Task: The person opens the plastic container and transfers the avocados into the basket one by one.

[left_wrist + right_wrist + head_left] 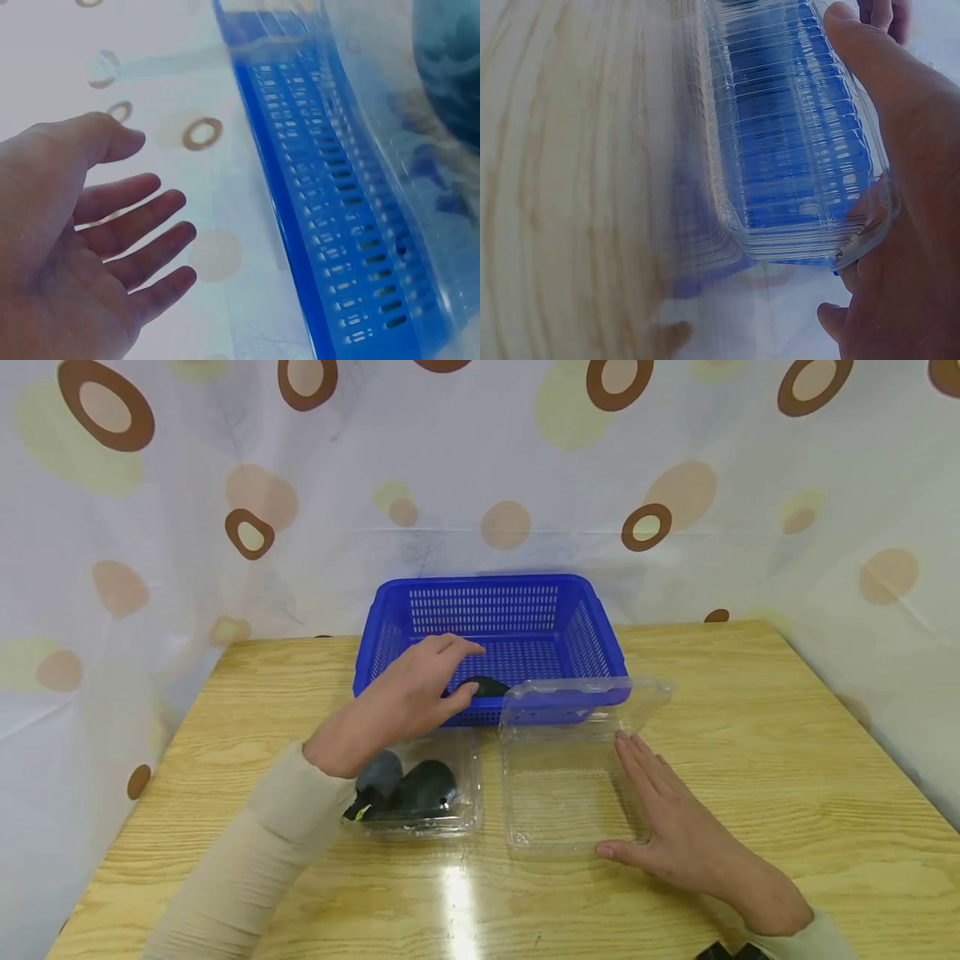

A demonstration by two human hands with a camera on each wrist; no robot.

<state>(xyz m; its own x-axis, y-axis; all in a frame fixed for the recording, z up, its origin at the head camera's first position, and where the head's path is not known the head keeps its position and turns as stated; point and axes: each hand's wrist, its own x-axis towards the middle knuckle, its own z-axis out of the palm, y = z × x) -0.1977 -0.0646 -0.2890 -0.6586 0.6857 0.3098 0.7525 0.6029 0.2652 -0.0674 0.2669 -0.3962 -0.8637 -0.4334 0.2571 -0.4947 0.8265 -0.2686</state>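
Note:
My left hand (412,685) hovers over the front rim of a blue basket, fingers spread and nothing between them. Just beside its thumb, a dark green avocado (486,686) lies inside the basket. Below the left wrist, a clear plastic box (471,793) contains dark avocados (427,787), partly hidden by the sleeve. My right hand (675,827) rests against the right side of another clear plastic box (555,802), its fingers nearly straight. That box's clear upper part (577,697) overlaps the basket's front rim. In the right wrist view, the thumb (855,30) lies along the box's edge.
The blue perforated basket (487,583) stands at the back of the wooden table (750,760), close to a patterned cloth (465,460). Both clear boxes sit side by side in front of it. A small black object (731,952) shows at the bottom edge.

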